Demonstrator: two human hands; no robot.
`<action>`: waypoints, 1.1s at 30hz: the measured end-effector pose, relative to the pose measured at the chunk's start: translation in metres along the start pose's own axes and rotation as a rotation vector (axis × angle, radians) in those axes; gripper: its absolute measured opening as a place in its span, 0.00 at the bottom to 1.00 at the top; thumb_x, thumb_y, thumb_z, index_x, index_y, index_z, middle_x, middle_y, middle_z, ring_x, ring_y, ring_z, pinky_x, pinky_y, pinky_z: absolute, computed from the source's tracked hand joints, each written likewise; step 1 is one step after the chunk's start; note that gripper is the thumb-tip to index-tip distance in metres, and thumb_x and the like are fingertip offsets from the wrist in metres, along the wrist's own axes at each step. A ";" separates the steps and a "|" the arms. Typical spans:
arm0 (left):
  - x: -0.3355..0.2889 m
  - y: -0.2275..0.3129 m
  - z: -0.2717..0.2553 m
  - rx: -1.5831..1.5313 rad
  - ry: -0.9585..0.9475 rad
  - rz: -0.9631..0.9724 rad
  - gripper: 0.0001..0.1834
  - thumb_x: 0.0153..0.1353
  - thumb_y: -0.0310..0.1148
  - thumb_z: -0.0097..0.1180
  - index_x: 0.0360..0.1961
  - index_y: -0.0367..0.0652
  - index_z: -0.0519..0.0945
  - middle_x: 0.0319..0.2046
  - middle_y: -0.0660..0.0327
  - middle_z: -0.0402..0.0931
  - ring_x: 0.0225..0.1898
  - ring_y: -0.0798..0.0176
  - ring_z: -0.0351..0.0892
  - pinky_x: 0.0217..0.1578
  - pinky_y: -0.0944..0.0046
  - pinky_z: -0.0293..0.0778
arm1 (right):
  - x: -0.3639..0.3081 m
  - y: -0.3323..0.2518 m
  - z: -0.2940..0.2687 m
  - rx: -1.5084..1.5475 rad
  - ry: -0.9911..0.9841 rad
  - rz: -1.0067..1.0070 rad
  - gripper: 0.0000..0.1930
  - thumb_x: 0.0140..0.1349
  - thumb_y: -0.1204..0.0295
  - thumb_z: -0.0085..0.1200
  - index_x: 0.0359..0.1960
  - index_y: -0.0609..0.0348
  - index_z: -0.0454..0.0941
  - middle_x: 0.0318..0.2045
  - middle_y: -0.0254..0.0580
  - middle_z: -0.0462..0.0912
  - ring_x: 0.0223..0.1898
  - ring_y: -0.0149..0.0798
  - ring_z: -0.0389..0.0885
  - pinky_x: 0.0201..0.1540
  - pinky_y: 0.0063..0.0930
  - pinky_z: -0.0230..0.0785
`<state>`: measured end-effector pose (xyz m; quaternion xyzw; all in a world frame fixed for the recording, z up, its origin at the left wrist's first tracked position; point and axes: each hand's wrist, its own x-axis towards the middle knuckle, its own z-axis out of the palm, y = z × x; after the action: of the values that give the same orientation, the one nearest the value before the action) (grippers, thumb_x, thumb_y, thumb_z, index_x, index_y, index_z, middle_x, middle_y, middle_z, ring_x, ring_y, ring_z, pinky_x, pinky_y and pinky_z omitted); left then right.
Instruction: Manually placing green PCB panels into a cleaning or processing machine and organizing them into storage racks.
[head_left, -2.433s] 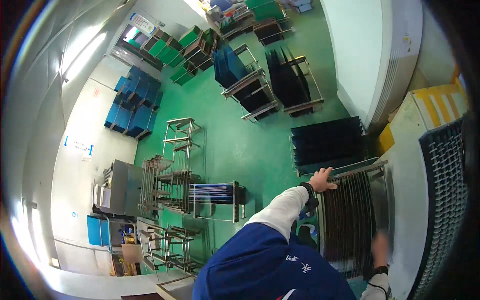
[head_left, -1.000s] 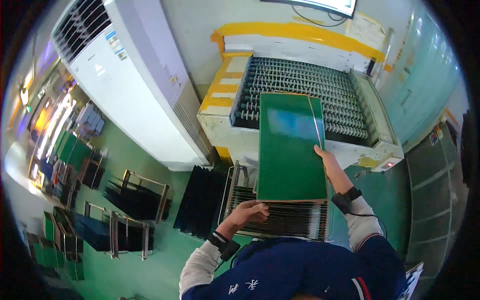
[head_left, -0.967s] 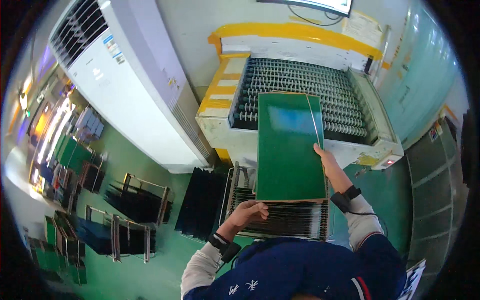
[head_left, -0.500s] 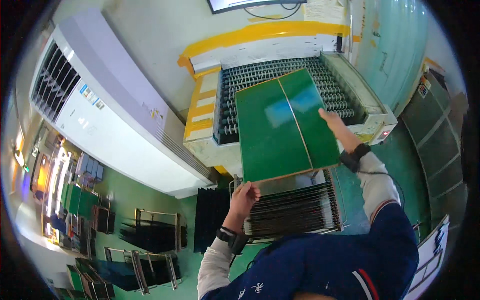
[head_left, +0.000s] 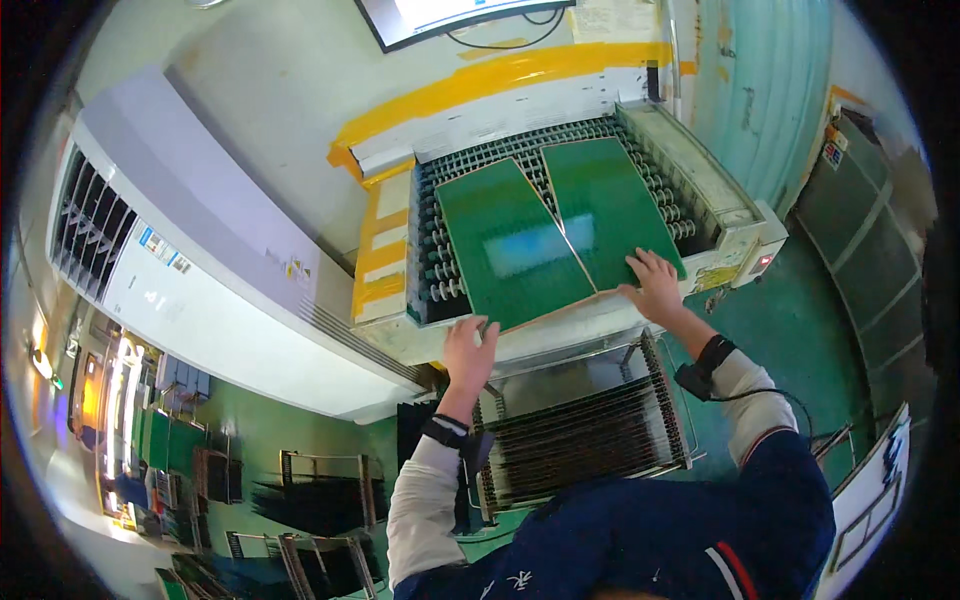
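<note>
Two flat green panels, a left one (head_left: 505, 250) and a right one (head_left: 612, 200), lie on the rollers of a conveyor machine (head_left: 432, 240). Their near ends meet, while a narrow wedge-shaped gap parts them toward the far side. At the near left corner of the left panel is my left hand (head_left: 468, 352), its fingers stretched out and the thumb by the panel's edge. My right hand (head_left: 655, 288) rests on the near right end of the right panel with its fingers apart. Neither hand is wrapped around a panel.
Below the machine stands a slotted rack (head_left: 580, 430) holding several dark panels. A tall white air conditioner (head_left: 215, 270) is on the left, with more racks (head_left: 325, 490) on the floor beyond. Grey panelling (head_left: 850, 240) runs along the right. A monitor (head_left: 450, 15) hangs above.
The panels have moved away from me and down onto the rollers, and a gap has opened between them. My left hand has moved forward; my right has shifted to the near end.
</note>
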<state>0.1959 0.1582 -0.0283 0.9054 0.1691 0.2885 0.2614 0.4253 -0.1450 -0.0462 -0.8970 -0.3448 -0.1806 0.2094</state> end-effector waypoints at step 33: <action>0.201 -0.052 0.079 0.441 -0.444 0.029 0.35 0.58 0.59 0.51 0.66 0.64 0.63 0.70 0.55 0.48 0.70 0.41 0.45 0.63 0.35 0.45 | 0.161 0.067 0.062 -0.007 -0.110 0.010 0.38 0.49 0.43 0.59 0.58 0.52 0.69 0.62 0.47 0.65 0.65 0.53 0.59 0.65 0.54 0.48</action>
<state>0.3923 0.2622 -0.0254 0.9835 0.1534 0.0436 0.0853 0.5951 -0.0714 -0.0401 -0.9080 -0.3507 -0.1311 0.1880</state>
